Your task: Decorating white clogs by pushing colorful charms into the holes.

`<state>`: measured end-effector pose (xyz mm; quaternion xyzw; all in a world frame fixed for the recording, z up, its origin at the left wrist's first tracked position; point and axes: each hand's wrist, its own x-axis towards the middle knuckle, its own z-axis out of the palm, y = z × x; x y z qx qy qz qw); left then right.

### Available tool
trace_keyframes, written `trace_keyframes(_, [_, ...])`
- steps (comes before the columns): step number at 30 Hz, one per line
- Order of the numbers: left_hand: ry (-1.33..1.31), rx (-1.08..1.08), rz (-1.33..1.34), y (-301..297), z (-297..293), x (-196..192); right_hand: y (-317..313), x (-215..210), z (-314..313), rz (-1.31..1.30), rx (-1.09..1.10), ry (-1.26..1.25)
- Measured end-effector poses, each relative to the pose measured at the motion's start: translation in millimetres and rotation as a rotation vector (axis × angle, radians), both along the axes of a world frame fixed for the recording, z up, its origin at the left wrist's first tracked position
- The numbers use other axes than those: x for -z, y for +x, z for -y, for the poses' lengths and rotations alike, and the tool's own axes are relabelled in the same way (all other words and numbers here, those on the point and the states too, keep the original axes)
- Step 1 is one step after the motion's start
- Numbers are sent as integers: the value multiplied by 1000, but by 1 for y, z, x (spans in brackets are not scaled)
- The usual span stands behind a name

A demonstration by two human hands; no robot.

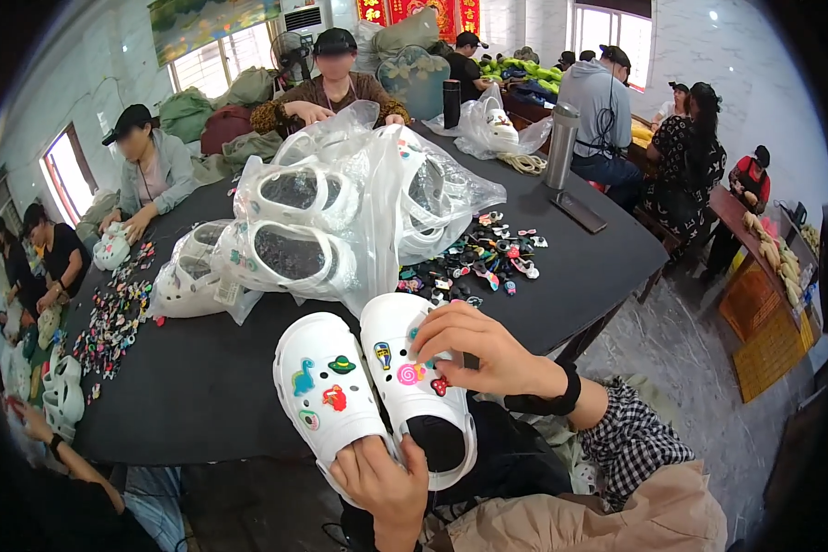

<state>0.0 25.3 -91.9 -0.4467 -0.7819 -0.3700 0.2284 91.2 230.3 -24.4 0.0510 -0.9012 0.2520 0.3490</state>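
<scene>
White clog pair (368, 391), perforated, studded with colourful charms (340, 365) (dinosaur, hat, lollipop).

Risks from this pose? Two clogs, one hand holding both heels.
1. The left hand holds both white clogs only at their heels at the black table edge; pressing could tip or slip them off.
2. The right hand presses near the pink swirl charm; crowded neighbours like the red charm might get knocked loose.
3. The loose charm pile sits close; a sleeve could scatter it.
</scene>
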Motion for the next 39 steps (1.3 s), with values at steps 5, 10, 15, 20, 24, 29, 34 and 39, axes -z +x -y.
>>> trace_keyframes(5, [9,0,-21,-3,0,3,14,9,18,-10,39,-254])
trace_keyframes(10, [44,1,-56,-2,-2,-2,39,39,51,-84,303,-289])
trace_keyframes(15, [-44,1,49,2,0,-9,48,64,67,-65,340,-512])
trace_keyframes(20, [6,-13,46,1,-3,-12,45,69,61,-20,303,-420])
trace_keyframes(24, [24,6,9,1,-6,-15,46,70,59,-67,291,-480])
trace_keyframes(29, [57,-17,80,-6,2,-22,42,67,57,-112,296,-454])
trace_keyframes(34, [-28,-5,98,-21,23,-30,35,66,50,-124,224,-437])
trace_keyframes(39, [-29,-160,72,-55,49,-34,23,51,38,-88,150,-309])
